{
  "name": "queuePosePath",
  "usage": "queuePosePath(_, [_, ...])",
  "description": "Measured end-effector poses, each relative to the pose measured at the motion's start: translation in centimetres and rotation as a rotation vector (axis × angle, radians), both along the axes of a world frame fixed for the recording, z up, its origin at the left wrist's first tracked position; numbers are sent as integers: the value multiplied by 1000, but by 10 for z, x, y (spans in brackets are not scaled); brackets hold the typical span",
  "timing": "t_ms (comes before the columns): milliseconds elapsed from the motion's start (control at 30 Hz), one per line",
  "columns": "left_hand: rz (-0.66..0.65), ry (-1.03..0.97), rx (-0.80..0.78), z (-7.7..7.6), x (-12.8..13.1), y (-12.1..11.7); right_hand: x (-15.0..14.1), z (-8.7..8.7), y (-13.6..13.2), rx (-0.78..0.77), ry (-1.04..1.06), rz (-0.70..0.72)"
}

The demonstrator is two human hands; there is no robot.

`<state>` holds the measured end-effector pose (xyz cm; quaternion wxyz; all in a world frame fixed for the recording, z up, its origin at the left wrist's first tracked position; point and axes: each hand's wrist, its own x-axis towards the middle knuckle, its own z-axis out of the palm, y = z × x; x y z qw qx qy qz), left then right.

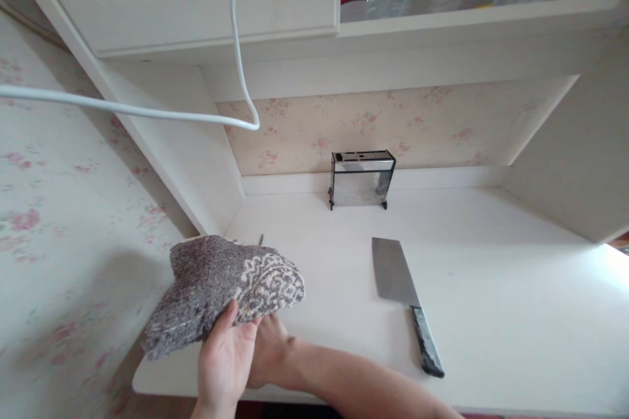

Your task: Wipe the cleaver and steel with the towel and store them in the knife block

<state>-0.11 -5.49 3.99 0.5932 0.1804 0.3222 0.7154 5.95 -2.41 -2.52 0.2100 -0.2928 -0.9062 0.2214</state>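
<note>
Head view: the left hand (227, 350) grips the speckled cloth (211, 285) at 7 o'clock, over the counter (501, 314). The right hand (268, 350) is partly hidden; its grip cannot be determined. From the cloth, the cleaver (403, 291) lies at 3 o'clock, the clear-sided holder (360, 186) at 2 o'clock.

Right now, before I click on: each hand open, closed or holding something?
Left hand: holding a mottled grey fabric piece with cream squiggles, thumb on its near side.
Right hand: partly hidden behind the left; grip cannot be told.
</note>
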Motion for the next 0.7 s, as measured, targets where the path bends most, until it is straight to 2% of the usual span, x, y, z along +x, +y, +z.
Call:
queuePosePath(67, [-12, -2, 4, -1, 0, 0, 12, 3, 1, -100, 80, -73])
queuePosePath(100, [-15, -4, 7, -1, 0, 1, 19, 5, 3, -235, 142, -135])
queuePosePath(200, [-18, -20, 10, -1, 3, 4, 45, 5, 14, -797, 338, -342])
queuePosePath(267, [-11, -33, -5, -1, 6, 8, 66, 6, 23, -1019, 398, -426])
queuePosePath(367, [8, -61, -22, -2, 12, 13, 102, 12, 27, -1134, 610, -480])
queuePosePath(500, [6, -78, 10, -8, 18, 15, 137, 23, 8, -1269, 1011, -615])
queuePosePath(700, [-20, -81, -6, -19, 36, 15, 148, 30, -38, -1128, 1214, -585])
